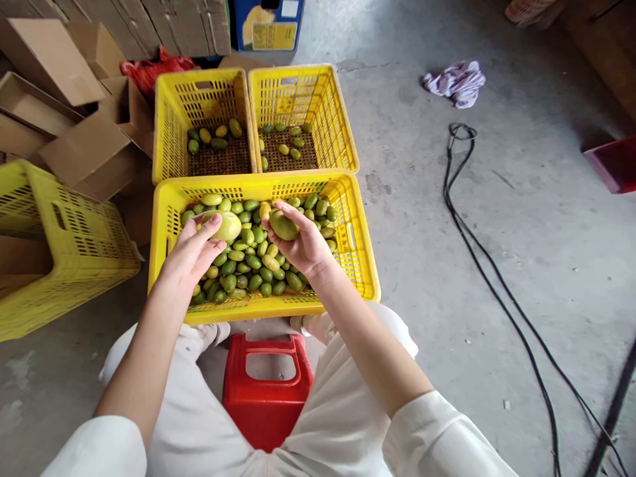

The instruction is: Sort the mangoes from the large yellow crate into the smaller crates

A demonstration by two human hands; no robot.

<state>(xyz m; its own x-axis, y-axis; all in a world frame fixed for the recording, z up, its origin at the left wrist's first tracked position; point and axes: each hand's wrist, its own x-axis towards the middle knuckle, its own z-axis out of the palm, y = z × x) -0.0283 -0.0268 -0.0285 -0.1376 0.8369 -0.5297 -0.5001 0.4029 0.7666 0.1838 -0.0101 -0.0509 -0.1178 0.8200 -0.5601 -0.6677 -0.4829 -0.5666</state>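
Observation:
My left hand [199, 242] is closed around a pale yellow-green oval fruit [227, 227], thumb on top. In my right hand [303, 238] sits a darker green oval fruit [283, 225], fingers curled round it. Both hands are above a yellow plastic crate [368, 265] with many green and yellowish oval fruits [254, 264] in it. Behind it stand two more yellow crates, a left one [171, 126] and a right one [338, 126], each with several fruits on its bottom.
A red plastic stool [268, 404] is between my legs. Cardboard boxes [89, 149] and a tilted yellow crate [84, 245] are at left. To the right, a black cable [477, 252] and a crumpled cloth [457, 83] lie on the floor. A blue box [268, 23] stands behind.

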